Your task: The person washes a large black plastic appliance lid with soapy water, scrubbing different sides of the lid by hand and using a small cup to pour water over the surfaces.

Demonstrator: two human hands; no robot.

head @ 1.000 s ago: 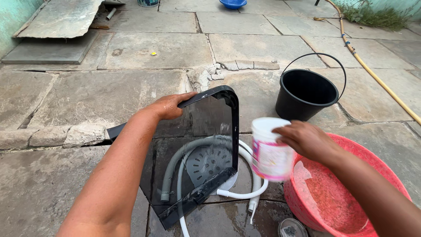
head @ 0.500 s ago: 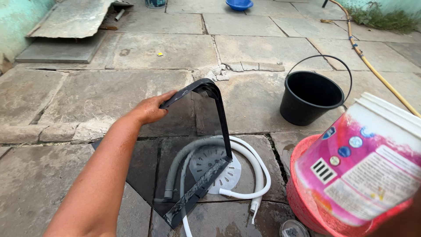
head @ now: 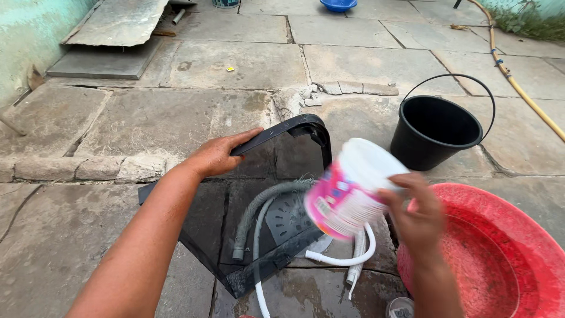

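Holding a dark tinted panel with a black plastic frame [head: 259,194] propped on edge, the left hand [head: 219,154] is clamped over the frame's upper rim, thumb on the near side and fingers wrapped across the top. The panel's lower corner rests on the wet stone floor, near the bottom edge of the paving in the head view. The right hand [head: 419,215] is closed around a white plastic tub with a pink label [head: 347,188], tilted hard toward the panel, its wide end pointing up and away; motion blur hides whether a lid is on.

As a judgement, the risks are these: the panel stands on one corner on damp stone, so that corner could skid and the glazing strike the floor; and the tub, tipped this far, could slip from wet fingers or dump its contents at once.

The tub sits just right of the panel's upright edge, in front of a grey corrugated hose [head: 254,213] and white hose [head: 347,259]. A red plastic basin [head: 500,259] lies beside the right wrist; a black bucket [head: 438,131] stands beyond.
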